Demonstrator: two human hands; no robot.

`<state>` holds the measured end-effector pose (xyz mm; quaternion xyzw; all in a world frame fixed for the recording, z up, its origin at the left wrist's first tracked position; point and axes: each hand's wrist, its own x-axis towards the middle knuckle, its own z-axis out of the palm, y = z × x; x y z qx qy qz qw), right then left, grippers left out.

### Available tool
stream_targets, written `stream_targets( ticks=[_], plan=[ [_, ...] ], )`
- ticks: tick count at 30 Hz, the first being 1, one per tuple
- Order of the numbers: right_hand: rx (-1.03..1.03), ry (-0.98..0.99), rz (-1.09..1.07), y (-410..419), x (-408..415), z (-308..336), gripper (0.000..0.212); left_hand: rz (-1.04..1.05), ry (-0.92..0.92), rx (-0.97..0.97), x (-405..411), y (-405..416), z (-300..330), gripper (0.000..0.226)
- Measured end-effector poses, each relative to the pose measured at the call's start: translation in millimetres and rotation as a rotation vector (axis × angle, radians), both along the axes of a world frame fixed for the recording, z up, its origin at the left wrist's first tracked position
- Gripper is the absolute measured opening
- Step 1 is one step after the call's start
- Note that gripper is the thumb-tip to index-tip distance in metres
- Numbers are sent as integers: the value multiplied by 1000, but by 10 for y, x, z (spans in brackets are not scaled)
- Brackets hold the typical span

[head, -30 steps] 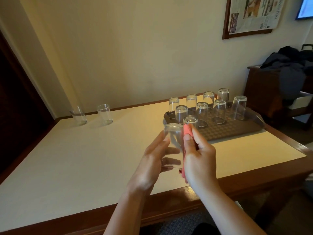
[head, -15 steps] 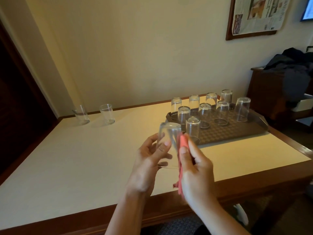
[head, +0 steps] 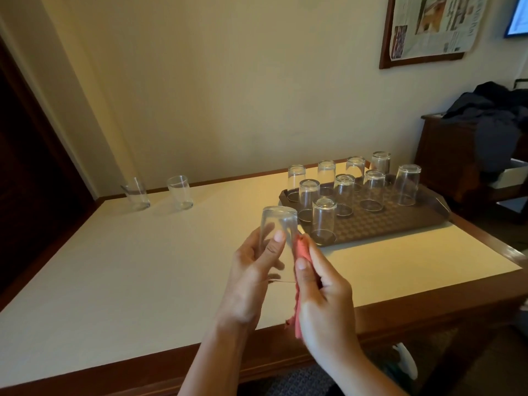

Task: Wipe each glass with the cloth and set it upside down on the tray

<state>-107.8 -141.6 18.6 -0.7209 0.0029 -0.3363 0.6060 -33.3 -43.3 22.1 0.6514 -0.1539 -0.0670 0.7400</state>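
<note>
Cream table (head: 143, 281) against pale wall (head: 228, 81) bears brown tray (head: 400, 221).

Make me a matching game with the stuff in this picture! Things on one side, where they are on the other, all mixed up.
Things:
1. held glass
2. pink cloth
3. tray
4. two upright glasses

Places:
A. at the table's far left, near the wall
B. in the left hand, bottom up
C. on the table's right side, carrying nine upside-down glasses
D. in the right hand, against the held glass

Pairs: 1-B, 2-D, 3-C, 4-A
</note>
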Motion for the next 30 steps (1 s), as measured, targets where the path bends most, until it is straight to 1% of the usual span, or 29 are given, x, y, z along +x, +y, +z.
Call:
stream_targets(
  ticks=[1,3,5,6,9,10,12,13,15,16,17,18,20,21,24,26,28,30],
  plan=[
    [41,16,3,-58,46,12,40,-71,51,-25,-19,-1,-7,51],
    [119,55,-1,-196,144,65,38,-163,134,-47,-61,14,32,43],
    [121,56,9,-215,145,99,39,-160,136,-64,-58,22,64,38],
    [111,47,16,-168,126,95,39,-120,110,-70,-44,9,83,37],
    [19,-1,12,-12,18,-19,41,30,20,-23,-4,-42,61,52],
    [-3,-2,10,-15,4,-35,41,25,10,-9,0,-54,26,56],
    [38,15,16,-117,55,-18,38,-67,92,-2,-26,-57,-9,58],
    [65,32,9,-191,102,4,37,-118,131,17,-35,-50,-3,55],
    [100,66,-14,-294,146,53,37,-182,139,27,-26,-38,-5,43],
    [111,62,-15,-284,139,71,37,-173,121,-1,-13,-36,4,39],
    [115,46,-5,-236,116,76,38,-135,97,-29,-4,-40,33,40],
    [91,27,5,-169,76,50,39,-79,74,-46,7,-56,56,48],
    [-12,-20,13,-47,-2,-4,41,14,32,-5,40,-78,45,62],
    [-37,-19,11,-38,-4,-18,40,24,32,20,48,-86,21,61],
    [56,61,-21,-190,126,-3,38,-106,163,16,13,-91,-18,44],
    [97,90,-22,-267,164,47,40,-156,191,-12,10,-68,-13,41],
    [118,64,-19,-201,120,79,39,-125,158,-75,18,-60,16,45],
    [47,21,-17,-80,38,17,43,-19,107,-79,48,-73,45,50]
  ],
)
